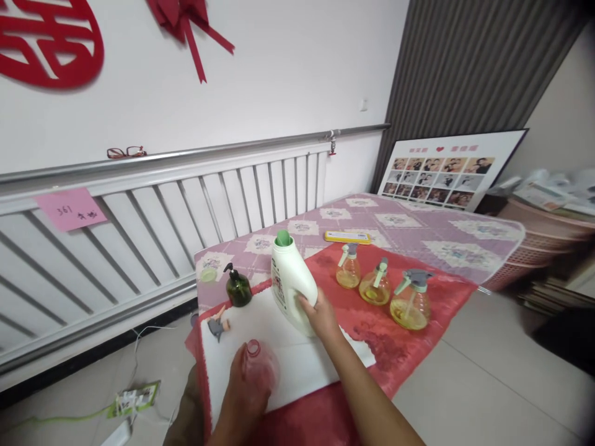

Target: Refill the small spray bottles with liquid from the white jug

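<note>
My right hand (320,313) grips the handle of a white detergent jug (290,279), which has a green spout at its open mouth and leans slightly left. Lower down, my left hand (246,384) is wrapped around a clear pinkish bottle (264,365) with an uncapped neck. The jug's mouth is above and apart from the bottle. A loose grey spray head (217,325) lies on the white cloth (297,365) to the left. Behind it stands a dark green pump bottle (238,288).
Three spray bottles with yellowish liquid, the nearest one (411,303) included, stand on the red cloth (400,359) at right. A yellow flat box (348,237) lies behind them. A white radiator (209,210) runs along the wall; a photo board (446,167) leans at the back.
</note>
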Demonstrator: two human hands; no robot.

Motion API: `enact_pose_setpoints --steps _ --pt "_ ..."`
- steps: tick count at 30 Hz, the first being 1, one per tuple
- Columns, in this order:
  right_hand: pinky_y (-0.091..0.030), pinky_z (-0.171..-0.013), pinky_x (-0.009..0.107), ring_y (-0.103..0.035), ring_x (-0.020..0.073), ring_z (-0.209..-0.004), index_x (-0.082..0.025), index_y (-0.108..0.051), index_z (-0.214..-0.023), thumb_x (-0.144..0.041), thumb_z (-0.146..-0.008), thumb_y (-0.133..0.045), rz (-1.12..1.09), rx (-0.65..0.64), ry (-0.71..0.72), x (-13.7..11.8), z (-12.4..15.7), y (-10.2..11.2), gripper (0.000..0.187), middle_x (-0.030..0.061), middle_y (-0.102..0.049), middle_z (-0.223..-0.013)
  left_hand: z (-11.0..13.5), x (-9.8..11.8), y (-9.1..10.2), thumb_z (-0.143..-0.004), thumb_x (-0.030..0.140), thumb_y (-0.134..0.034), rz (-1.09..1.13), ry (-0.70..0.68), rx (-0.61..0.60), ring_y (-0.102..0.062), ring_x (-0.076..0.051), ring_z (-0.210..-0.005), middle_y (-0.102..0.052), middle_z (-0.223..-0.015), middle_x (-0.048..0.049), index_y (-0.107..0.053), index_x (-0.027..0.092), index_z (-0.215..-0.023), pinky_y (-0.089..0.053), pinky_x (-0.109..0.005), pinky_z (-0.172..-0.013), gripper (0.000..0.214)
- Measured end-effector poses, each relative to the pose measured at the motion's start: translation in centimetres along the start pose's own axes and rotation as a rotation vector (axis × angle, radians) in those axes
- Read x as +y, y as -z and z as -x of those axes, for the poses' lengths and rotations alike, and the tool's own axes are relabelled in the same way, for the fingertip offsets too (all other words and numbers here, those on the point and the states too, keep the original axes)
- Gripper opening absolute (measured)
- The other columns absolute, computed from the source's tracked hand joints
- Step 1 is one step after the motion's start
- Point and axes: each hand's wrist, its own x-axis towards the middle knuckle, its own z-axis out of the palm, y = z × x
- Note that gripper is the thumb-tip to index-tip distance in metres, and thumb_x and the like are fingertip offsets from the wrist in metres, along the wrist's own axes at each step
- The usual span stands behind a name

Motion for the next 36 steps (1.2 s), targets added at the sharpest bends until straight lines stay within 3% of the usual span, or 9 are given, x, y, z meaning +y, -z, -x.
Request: enact_pose_setpoints --steps 7,11,15,22,28,32,36 --pt "-0.048 -0.067 0.036 -0.065 0.0293 -0.085 -0.02 -0.058 -0.097 -0.045 -0.079 -0.052 0.028 0.005 -0.052 0.0 0.1 -0.2 0.032 0.0088 -0.07 -0.084 -3.9 2.8 1.6 -0.071 0.034 -0.062 0.085 -0.022 0.056 -0.046 -0.029 -0.127 -0.038 -0.145 -0.0133 -0.014 0.022 -0.145 -0.048 -0.041 -0.097 0.089" --pt "-0.049 -0.068 0.035 -0.065 0.0277 -0.085 -0.021 -0.056 -0.097 -0.046 -0.079 -0.051 0.018 0.009 -0.041 0.1 0.2 -0.2 0.031 0.0072 -0.069 -0.085 -6.4 3.3 0.3 -0.071 0.033 -0.062 0.003 -0.076 0.069 -0.04 -0.03 -0.132 -0.036 -0.146 -0.0157 -0.016 0.019 -0.144 -0.046 -0.042 -0.099 0.087" --pt "-0.049 -0.069 0.036 -0.065 0.0271 -0.082 -0.021 -0.056 -0.095 -0.047 -0.079 -0.051 0.019 0.024 -0.033 0.2 0.1 -0.2 0.03 0.0068 -0.069 -0.084 -7.7 2.1 -1.6 -0.07 0.036 -0.061 -0.079 -0.102 0.04 -0.046 -0.031 -0.127 -0.046 -0.138 -0.015 -0.026 0.017 -0.14 -0.044 -0.042 -0.102 0.08" --pt "-0.051 -0.071 0.036 -0.066 0.0272 -0.084 -0.018 -0.059 -0.098 -0.049 -0.077 -0.053 0.009 0.033 -0.035 0.3 -0.1 -0.1 0.038 0.0091 -0.071 -0.088 -7.5 -1.0 -1.3 -0.06 0.031 -0.068 -0.18 -0.03 -0.06 -0.032 -0.029 -0.138 -0.033 -0.15 -0.0153 -0.012 0.015 -0.146 -0.031 -0.037 -0.114 0.104" --pt "-0.054 -0.072 0.039 -0.069 0.0291 -0.085 -0.017 -0.064 -0.1 -0.051 -0.072 -0.06 0.009 0.054 -0.113 -0.8 -0.6 -0.1 0.044 0.0101 -0.075 -0.092 -6.9 -0.6 -1.0 -0.061 0.029 -0.065 -0.205 0.02 -0.123 -0.036 -0.031 -0.136 -0.032 -0.151 -0.0153 -0.013 0.013 -0.146 -0.033 -0.041 -0.112 0.101" --pt "-0.054 -0.069 0.036 -0.069 0.0278 -0.082 -0.016 -0.065 -0.097 -0.056 -0.071 -0.06 0.024 0.049 -0.146 -2.6 -1.9 0.2 0.048 0.01 -0.075 -0.09 -7.0 -0.2 -1.2 -0.065 0.034 -0.061 -0.273 0.102 -0.161 -0.043 -0.029 -0.131 -0.034 -0.151 -0.0127 -0.017 0.017 -0.146 -0.035 -0.038 -0.109 0.093" --pt "-0.05 -0.056 0.031 -0.066 0.0243 -0.066 -0.017 -0.066 -0.088 -0.056 -0.07 -0.061 0.077 0.018 -0.14 -6.2 -3.6 2.3 0.044 0.0054 -0.072 -0.072 -6.7 -0.2 -1.1 -0.069 0.037 -0.055 -0.272 0.051 -0.147 -0.042 -0.028 -0.131 -0.034 -0.151 -0.0106 -0.019 0.018 -0.145 -0.035 -0.038 -0.108 0.086"
